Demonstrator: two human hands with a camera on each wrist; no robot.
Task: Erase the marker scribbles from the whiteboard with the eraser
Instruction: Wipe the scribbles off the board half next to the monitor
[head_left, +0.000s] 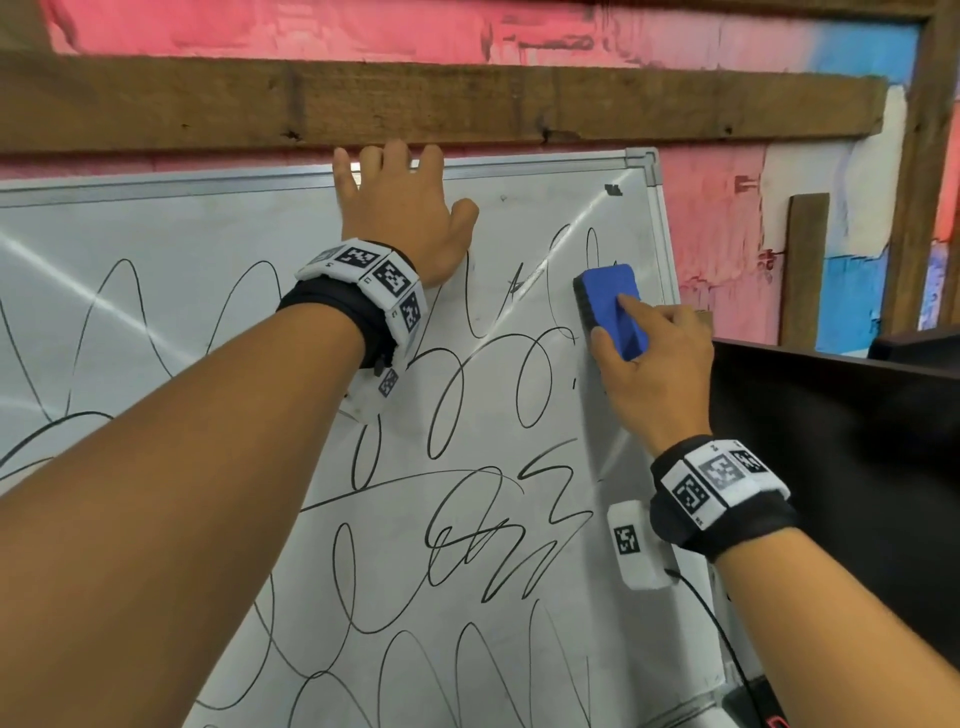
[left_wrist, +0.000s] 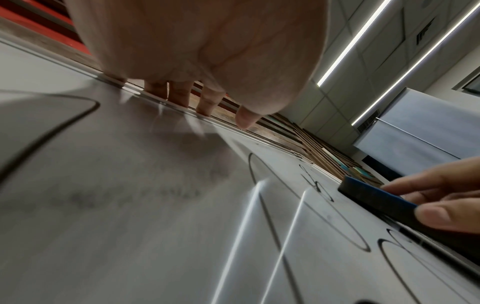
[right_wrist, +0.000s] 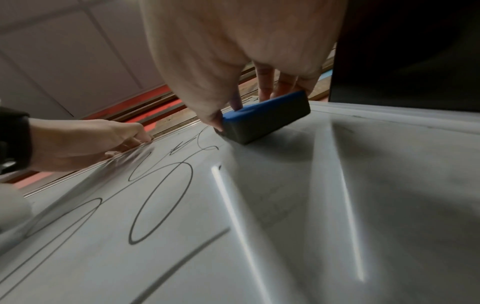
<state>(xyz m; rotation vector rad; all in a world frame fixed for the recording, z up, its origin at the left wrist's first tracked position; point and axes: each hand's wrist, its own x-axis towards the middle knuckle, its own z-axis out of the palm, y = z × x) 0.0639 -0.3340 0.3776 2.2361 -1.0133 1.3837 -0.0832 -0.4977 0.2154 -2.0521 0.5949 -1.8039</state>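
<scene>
A whiteboard (head_left: 218, 228) leans against the wall, covered in black marker scribbles (head_left: 467, 535). My right hand (head_left: 654, 364) grips a blue eraser (head_left: 613, 306) with a black felt pad, thumb on its left side and index finger on top, pressing it flat to the board near the upper right edge. The same eraser (right_wrist: 265, 117) shows in the right wrist view, and the eraser (left_wrist: 374, 197) also in the left wrist view. My left hand (head_left: 400, 208) holds the board's top frame, fingers curled over the rim. A strip of board beside and below the eraser is wiped pale.
A brown wooden beam (head_left: 441, 104) runs along the red painted wall just above the board. A dark panel (head_left: 831, 441) stands right of the board's edge. A black cable (head_left: 722, 639) hangs by my right wrist.
</scene>
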